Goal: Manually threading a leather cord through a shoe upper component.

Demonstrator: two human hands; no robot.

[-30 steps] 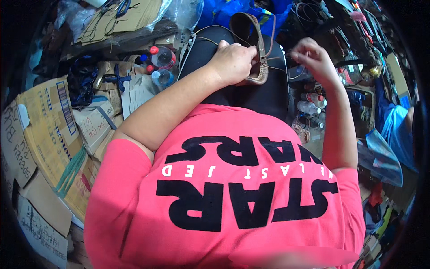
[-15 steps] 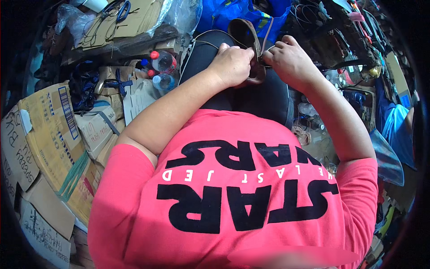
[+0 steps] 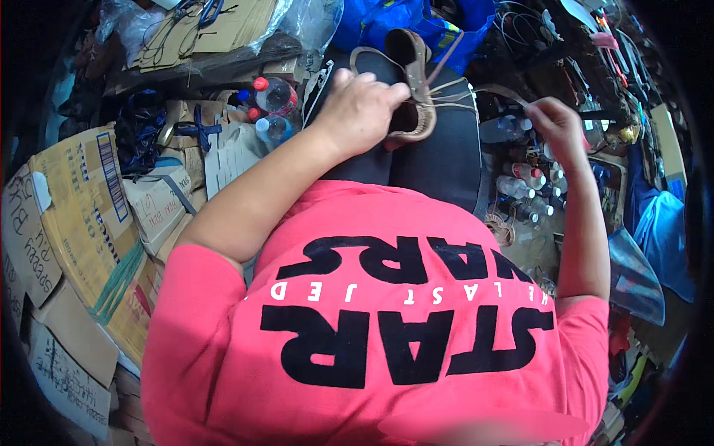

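A brown leather shoe (image 3: pixel 420 88), with tan laces trailing from it, rests over my dark-trousered thighs. My left hand (image 3: pixel 363 110) is closed at the shoe's left side, its fingertips against the leather; exactly what they pinch is partly hidden by the hand. Off to the right, my right hand (image 3: pixel 559 128) pinches the end of a thin tan lace (image 3: pixel 497 89). That lace runs from the shoe's middle across my right thigh to my fingers. Another pale loop of lace curves above my left hand.
Plastic bottles (image 3: pixel 275 97) stand left of my legs, and several more (image 3: pixel 520 186) lie on the right. Marked cardboard boxes (image 3: pixel 82 215) pile up at the left. A blue bag (image 3: pixel 372 22) lies beyond my knees. Tools and cables clutter the far right.
My right hand has moved away from the shoe to the right, drawing the lace out. My left hand has shifted slightly left, and more of the shoe now shows.
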